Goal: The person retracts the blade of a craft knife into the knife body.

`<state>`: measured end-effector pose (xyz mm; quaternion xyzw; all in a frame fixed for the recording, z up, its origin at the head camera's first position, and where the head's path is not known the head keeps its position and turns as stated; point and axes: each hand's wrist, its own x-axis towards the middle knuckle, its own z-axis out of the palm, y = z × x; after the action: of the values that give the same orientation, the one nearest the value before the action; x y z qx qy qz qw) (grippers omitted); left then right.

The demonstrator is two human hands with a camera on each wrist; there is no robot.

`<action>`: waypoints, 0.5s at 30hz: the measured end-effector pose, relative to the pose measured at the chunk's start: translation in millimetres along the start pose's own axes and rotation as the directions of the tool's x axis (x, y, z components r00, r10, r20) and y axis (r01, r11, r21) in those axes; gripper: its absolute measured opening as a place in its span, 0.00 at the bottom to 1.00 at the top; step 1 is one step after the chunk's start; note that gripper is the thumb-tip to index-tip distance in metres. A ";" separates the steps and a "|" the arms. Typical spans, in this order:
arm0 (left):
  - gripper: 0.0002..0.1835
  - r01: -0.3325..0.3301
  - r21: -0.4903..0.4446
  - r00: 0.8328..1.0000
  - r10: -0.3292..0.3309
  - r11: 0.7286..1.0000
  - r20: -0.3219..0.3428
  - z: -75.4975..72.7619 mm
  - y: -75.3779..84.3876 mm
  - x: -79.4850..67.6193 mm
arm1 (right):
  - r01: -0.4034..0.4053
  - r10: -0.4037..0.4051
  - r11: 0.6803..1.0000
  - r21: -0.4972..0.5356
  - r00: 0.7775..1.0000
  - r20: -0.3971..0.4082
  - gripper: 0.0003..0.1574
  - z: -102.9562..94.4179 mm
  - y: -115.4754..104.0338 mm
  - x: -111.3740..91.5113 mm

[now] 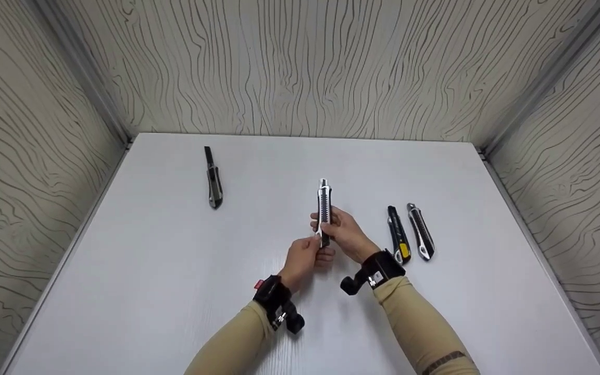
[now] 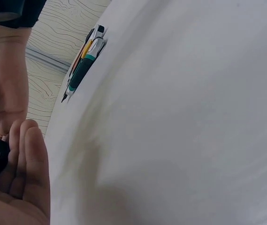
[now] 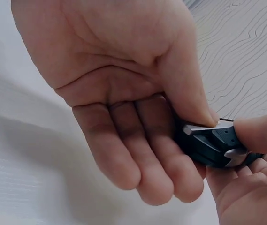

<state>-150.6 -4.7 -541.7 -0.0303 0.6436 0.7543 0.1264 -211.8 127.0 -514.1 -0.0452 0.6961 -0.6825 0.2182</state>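
Observation:
Above the middle of the table, both hands hold a silver and dark utility knife [image 1: 324,205], its nose pointing away from the person. The right hand [image 1: 351,235] grips its handle, thumb on the upper face and fingers behind. At the tail end the left hand [image 1: 301,260] pinches the knife with thumb and fingers. In the right wrist view the right thumb [image 3: 189,89] presses the dark handle [image 3: 208,147], while the left hand [image 3: 253,187] holds the other end. The left wrist view catches only a small dark part of the knife [image 2: 1,152] between the hands.
A utility knife [image 1: 215,185] with a long dark front part lies at the left of the white table [image 1: 138,291]. To the right lie a black and yellow utility knife [image 1: 398,232] and a silver and dark one [image 1: 422,233], side by side. Wood-patterned walls [image 1: 300,67] enclose the table.

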 end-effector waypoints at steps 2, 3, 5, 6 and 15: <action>0.22 -0.003 -0.013 1.000 0.003 1.000 -0.001 0.1 0.2 -0.1 | 0.003 -0.003 1.000 -0.008 1.000 0.003 0.33 0.0 -0.6 -0.2; 0.22 -0.003 -0.014 1.000 0.003 1.000 -0.003 0.2 0.5 -0.2 | 0.004 -0.004 1.000 -0.010 1.000 0.004 0.33 -0.1 -0.8 -0.4; 0.22 -0.003 -0.010 1.000 0.003 1.000 -0.004 0.1 1.0 -0.6 | 0.007 -0.007 1.000 -0.020 1.000 0.010 0.34 -0.7 -1.4 -1.2; 0.22 -0.006 -0.011 1.000 0.006 1.000 -0.001 -0.1 0.8 -0.4 | 0.010 -0.009 1.000 -0.027 1.000 0.014 0.34 -1.1 -1.8 -1.8; 0.23 -0.021 -0.009 0.999 0.021 1.000 0.046 -3.0 -1.3 1.3 | 0.068 -0.064 0.989 -0.129 0.997 0.036 0.33 -7.8 -0.5 -3.8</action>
<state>-152.0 -7.3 -543.7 -0.0065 0.6374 0.7589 0.1332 -211.3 135.6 -512.9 -0.0931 0.7336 -0.6418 0.2031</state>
